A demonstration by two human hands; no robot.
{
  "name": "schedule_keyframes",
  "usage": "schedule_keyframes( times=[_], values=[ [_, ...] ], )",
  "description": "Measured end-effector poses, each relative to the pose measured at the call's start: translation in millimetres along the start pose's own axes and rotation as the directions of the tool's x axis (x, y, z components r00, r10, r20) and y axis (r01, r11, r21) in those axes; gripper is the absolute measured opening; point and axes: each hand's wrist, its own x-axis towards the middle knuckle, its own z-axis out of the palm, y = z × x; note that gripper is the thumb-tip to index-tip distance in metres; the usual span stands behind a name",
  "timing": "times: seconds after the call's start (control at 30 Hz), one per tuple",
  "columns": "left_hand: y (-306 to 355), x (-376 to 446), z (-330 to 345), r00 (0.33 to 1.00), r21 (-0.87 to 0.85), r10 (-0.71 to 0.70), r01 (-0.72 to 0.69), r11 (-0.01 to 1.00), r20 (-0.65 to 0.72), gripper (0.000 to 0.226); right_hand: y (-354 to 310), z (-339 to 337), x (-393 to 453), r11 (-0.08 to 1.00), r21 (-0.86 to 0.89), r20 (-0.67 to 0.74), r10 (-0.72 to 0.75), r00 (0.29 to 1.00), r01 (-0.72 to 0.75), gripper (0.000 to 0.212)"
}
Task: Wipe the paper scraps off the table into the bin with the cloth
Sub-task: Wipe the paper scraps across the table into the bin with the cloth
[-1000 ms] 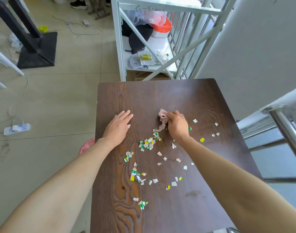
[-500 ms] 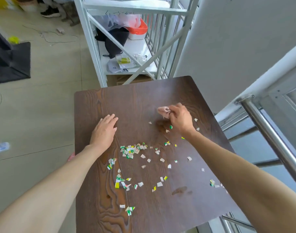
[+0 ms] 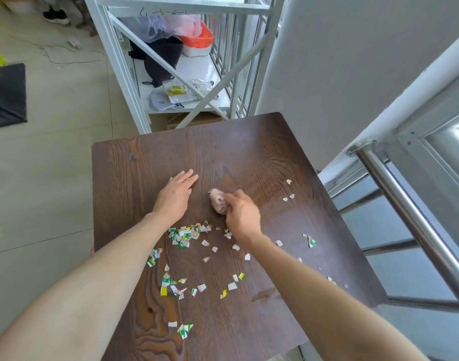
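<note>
A dark wooden table [image 3: 134,183] carries several white, green and yellow paper scraps [image 3: 185,234], thickest just below my hands, with a few stray ones at the right side [image 3: 288,198]. My right hand [image 3: 242,216] is closed around a crumpled pink cloth [image 3: 218,201] and presses it on the table's middle. My left hand [image 3: 175,195] lies flat on the wood, fingers together, to the left of the cloth. Only a sliver of the reddish bin [image 3: 92,250] peeks out under the table's left edge.
A white metal rack [image 3: 124,66] with bags and packets on its shelf stands beyond the far table edge. A steel railing [image 3: 415,225] and a white wall run along the right side. A tiled floor with cables and a black base plate [image 3: 7,95] lies to the left.
My right hand with the cloth has swept from the right part of the table leftward toward the middle, closer to my left hand. My left hand stayed flat in place; the view shifted.
</note>
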Motion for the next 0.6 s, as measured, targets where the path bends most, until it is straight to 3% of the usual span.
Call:
schedule_keyframes(
  times=[0.17, 0.27, 0.37, 0.5, 0.6],
  values=[
    [-4.1, -1.5, -5.8, 0.998, -0.011, 0.042, -0.041, 0.999, 0.045, 0.049, -30.0, 11.0, -33.8, 0.979, 0.068, 0.178, -0.202, 0.963, 0.193, 0.03],
    [-7.6, -2.4, -8.1, 0.997, -0.042, 0.058, -0.056, 0.998, 0.048, 0.049, -24.7, -7.9, -10.3, 0.986, 0.082, 0.027, -0.144, 0.989, 0.142, 0.018],
    [-13.1, -3.2, -10.3, 0.996, -0.077, 0.067, -0.063, 0.995, 0.052, 0.049, -11.2, -27.4, 34.6, 0.998, -0.016, -0.15, -0.054, 0.987, 0.052, 0.019],
    [-15.2, -2.9, -10.3, 0.995, -0.12, 0.075, -0.067, 0.991, 0.064, 0.05, -9.2, -16.3, 58.7, 0.977, -0.186, 0.057, -0.096, 0.994, 0.105, 0.033],
    [-15.3, -2.4, -11.1, 0.995, -0.139, 0.078, -0.069, 0.988, 0.059, 0.05, -14.3, 3.0, 39.9, 0.985, -0.104, 0.08, -0.129, 0.988, 0.137, 0.044]
  ],
)
